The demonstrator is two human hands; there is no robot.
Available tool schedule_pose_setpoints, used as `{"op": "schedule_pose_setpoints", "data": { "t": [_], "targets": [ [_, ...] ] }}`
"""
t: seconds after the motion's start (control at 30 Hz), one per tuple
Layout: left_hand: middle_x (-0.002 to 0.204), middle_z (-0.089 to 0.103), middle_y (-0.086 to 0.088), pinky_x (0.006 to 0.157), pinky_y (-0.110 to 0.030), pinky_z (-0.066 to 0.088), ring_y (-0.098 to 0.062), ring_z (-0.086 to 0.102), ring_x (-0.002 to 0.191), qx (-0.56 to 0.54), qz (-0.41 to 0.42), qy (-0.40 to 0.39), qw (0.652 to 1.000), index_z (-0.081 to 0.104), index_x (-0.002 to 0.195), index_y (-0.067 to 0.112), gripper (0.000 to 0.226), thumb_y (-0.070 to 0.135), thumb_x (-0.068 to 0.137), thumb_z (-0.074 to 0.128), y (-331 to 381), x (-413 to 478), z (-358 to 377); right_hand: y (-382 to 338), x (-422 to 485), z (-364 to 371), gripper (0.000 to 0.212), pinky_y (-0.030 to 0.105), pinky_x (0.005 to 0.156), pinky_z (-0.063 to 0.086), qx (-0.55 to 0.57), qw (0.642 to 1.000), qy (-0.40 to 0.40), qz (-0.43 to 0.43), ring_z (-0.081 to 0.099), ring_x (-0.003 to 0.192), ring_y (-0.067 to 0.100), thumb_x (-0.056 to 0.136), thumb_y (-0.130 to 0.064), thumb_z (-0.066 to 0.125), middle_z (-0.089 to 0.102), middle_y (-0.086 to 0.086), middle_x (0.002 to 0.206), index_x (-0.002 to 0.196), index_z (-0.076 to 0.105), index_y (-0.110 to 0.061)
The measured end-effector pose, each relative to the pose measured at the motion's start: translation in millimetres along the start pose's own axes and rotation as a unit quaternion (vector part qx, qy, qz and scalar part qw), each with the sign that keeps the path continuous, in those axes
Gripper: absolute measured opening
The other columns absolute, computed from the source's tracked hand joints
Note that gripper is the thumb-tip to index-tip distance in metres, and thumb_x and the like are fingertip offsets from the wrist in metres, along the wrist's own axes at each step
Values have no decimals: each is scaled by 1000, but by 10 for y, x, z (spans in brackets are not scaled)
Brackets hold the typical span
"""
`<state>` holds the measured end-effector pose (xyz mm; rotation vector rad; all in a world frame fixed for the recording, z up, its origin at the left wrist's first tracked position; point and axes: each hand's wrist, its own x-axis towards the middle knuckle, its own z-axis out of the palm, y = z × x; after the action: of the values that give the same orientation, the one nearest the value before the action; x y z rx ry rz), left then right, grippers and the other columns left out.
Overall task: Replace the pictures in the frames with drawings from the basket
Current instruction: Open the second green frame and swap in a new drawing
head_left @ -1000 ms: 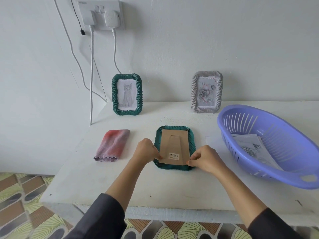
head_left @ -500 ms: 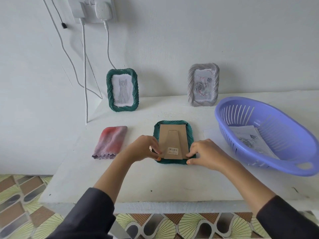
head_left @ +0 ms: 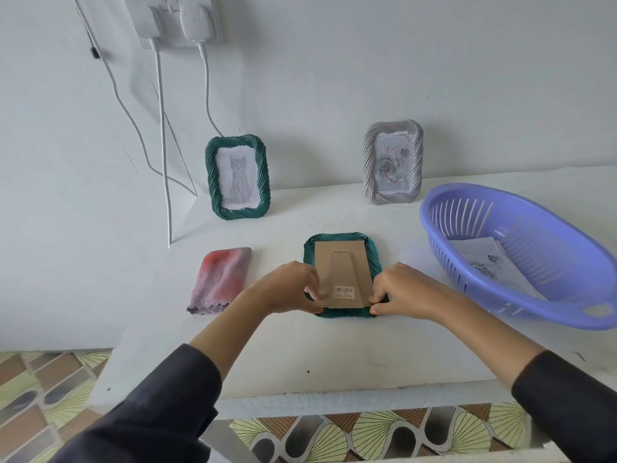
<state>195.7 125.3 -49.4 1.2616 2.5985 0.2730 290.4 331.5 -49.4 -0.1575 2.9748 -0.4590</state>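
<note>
A green frame (head_left: 373, 252) lies face down in the middle of the white table (head_left: 300, 355), its brown cardboard back (head_left: 344, 262) facing up. My left hand (head_left: 293, 290) pinches the near left corner of that back. My right hand (head_left: 405, 290) pinches the near right corner. At the wall stand a second green frame (head_left: 237, 177) with a cat drawing and a grey frame (head_left: 393, 162) with a rose picture. The purple basket (head_left: 521, 248) on the right holds paper drawings (head_left: 487, 262).
A folded pink and grey cloth (head_left: 222, 279) lies left of the face-down frame. White charger cables (head_left: 163, 128) hang down the wall from a socket at the upper left. The table's front edge (head_left: 334, 401) is close to me, with patterned floor below.
Both hands have shifted slightly on the near corners of the cardboard back, fingers curling tighter on it. The frame stays flat in the same place.
</note>
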Motion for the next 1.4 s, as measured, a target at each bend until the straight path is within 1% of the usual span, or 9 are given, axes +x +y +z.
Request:
{"op": "schedule_pose_setpoints", "data": {
  "t": [0.07, 0.17, 0.3, 0.37, 0.43, 0.53, 0.9, 1.17, 1.4],
  "targets": [
    [112, 63, 5, 74, -17, 36, -5, 50, 84, 4, 8, 5, 1000, 74, 98, 20, 24, 34, 81, 66, 3, -8, 13, -7, -23, 21, 34, 6, 57, 27, -6, 1000, 9, -11, 30, 61, 27, 80, -24, 62, 51, 25, 71, 67, 55, 7],
    [112, 64, 5, 75, -18, 38, -6, 52, 83, 5, 13, 6, 1000, 74, 98, 19, 24, 34, 82, 66, -6, -18, 12, -1, -29, 54, 34, 5, 63, 25, -6, 1000, 22, -13, 33, 60, 30, 80, -21, 60, 48, 20, 62, 60, 48, 3],
    [112, 64, 4, 81, -22, 41, -13, 58, 94, 9, 6, -12, 1000, 74, 97, 17, 25, 35, 80, 69, -12, 24, -30, -29, -29, 59, 44, 19, 70, 39, -13, 999, 47, -22, 29, 48, 16, 76, -16, 59, 34, -4, 44, 42, 32, -22],
    [111, 64, 4, 84, -25, 41, -15, 58, 97, 12, 2, -21, 1000, 74, 96, 16, 27, 36, 78, 71, -12, 53, -47, -42, -34, 59, 36, 25, 68, 43, -5, 999, 51, -9, 39, 49, 12, 75, -14, 59, 46, -6, 48, 44, 42, -21],
    [109, 65, 4, 83, -24, 41, -15, 58, 97, 6, -5, -25, 1000, 74, 94, 14, 28, 36, 77, 72, -14, 64, -55, -42, -21, 68, 21, 31, 66, 46, 0, 999, 52, 7, 53, 60, 19, 74, -12, 58, 61, 3, 59, 54, 56, -8],
    [107, 65, 4, 84, -26, 42, -14, 58, 97, 1, -10, -17, 1000, 74, 93, 15, 26, 35, 76, 72, -8, 56, -39, -23, 0, 96, 14, 33, 66, 47, 4, 998, 58, 18, 60, 70, 23, 74, -11, 58, 67, 8, 68, 64, 63, -3],
    [96, 66, 6, 80, -31, 51, -17, 62, 81, 4, -8, 31, 999, 75, 85, 20, 18, 27, 71, 66, 95, -32, 36, -43, 18, 94, 13, 30, 63, 43, -4, 998, 52, 29, 61, 71, 26, 74, -8, 55, 68, 12, 71, 66, 63, -1],
    [107, 67, 7, 81, -28, 49, -20, 64, 90, 65, 0, 21, 998, 74, 94, 17, 23, 27, 75, 64, 141, 14, 42, -36, 18, 96, 13, 29, 61, 40, -3, 998, 49, 33, 57, 67, 24, 73, -9, 56, 67, 12, 69, 63, 61, -3],
    [107, 69, 7, 78, -23, 44, -16, 63, 90, 36, -3, 15, 999, 74, 90, 14, 19, 24, 77, 64, 86, 57, 1, -58, 9, 74, 14, 28, 61, 39, -12, 999, 40, 34, 60, 72, 25, 76, -10, 56, 67, 11, 71, 64, 62, -5]
  ]
}}
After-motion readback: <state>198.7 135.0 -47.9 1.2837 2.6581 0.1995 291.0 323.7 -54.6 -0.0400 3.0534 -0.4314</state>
